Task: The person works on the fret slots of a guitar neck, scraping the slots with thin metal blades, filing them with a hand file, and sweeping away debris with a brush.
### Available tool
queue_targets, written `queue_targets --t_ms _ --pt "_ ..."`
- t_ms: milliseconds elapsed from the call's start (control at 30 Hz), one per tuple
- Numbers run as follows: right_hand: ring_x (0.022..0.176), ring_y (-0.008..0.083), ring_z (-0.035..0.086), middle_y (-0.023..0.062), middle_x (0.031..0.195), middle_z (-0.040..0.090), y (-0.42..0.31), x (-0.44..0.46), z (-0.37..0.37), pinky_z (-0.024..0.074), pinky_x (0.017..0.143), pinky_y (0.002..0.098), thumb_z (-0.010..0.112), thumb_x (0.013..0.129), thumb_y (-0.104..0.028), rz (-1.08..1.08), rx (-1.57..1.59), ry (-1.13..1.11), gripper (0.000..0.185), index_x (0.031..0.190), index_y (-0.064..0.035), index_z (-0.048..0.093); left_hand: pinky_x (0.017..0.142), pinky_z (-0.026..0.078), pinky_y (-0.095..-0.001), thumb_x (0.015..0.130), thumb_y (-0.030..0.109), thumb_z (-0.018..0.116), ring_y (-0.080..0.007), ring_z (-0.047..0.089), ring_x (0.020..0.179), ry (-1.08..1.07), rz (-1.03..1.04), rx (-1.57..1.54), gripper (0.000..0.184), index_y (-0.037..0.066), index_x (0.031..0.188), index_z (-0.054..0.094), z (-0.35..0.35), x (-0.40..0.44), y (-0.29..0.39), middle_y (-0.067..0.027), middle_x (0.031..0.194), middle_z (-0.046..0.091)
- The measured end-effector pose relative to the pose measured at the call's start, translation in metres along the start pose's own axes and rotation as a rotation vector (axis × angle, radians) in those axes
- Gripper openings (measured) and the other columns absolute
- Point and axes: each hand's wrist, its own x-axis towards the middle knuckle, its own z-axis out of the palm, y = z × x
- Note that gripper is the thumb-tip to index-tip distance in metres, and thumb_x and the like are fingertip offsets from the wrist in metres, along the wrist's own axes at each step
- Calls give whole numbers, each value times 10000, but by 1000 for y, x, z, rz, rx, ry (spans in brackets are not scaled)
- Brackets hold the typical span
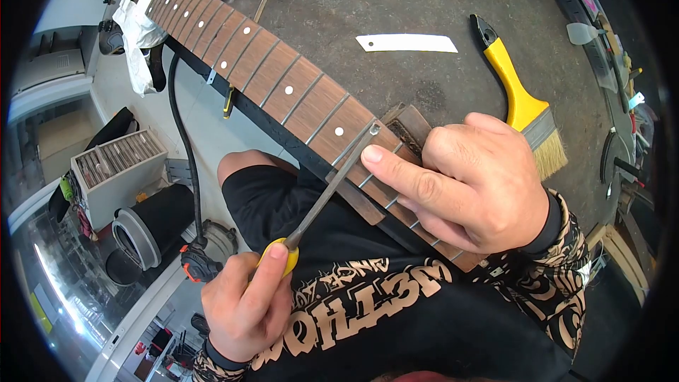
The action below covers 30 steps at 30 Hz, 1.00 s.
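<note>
A guitar neck [304,78] with a brown fretboard, metal frets and white dot inlays runs diagonally from upper left to lower right. My left hand [247,301] is closed round the yellow handle of a slim metal file [322,201]. The file's shaft lies across the fretboard along a fret, its tip near the far edge. My right hand [481,187] bears on the lower end of the neck, index finger stretched along the frets with its tip close beside the file. Its other fingers are bent at the far edge, their tips hidden.
A wooden block [409,124] sits under the neck beside my right hand. On the dark bench [318,21] lie a white blade-shaped strip [407,43] and a yellow-handled paintbrush [516,92]. White paper [138,28] covers the neck's far end. A black bin [159,230] stands at left.
</note>
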Motion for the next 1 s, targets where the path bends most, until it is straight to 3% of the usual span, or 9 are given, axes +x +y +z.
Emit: queue_targets --t_ms 933,1000 --pt "614 191 507 -5 800 485 -2 4 -1 364 582 376 922 762 -141 0 -19 9 720 1473 -107 817 712 581 -414 822 -133 809 -371 734 782 -25 -8 -35 730 3 1523 654 -4 7 -4 -219 997 743" --pt "621 193 512 -2 803 493 -1 4 -1 364 585 380 919 771 -146 -3 -14 6 706 1469 -106 819 633 551 -379 836 -102 858 -304 689 707 114 74 -86 684 -5 1493 696 8 13 -13 -169 985 750"
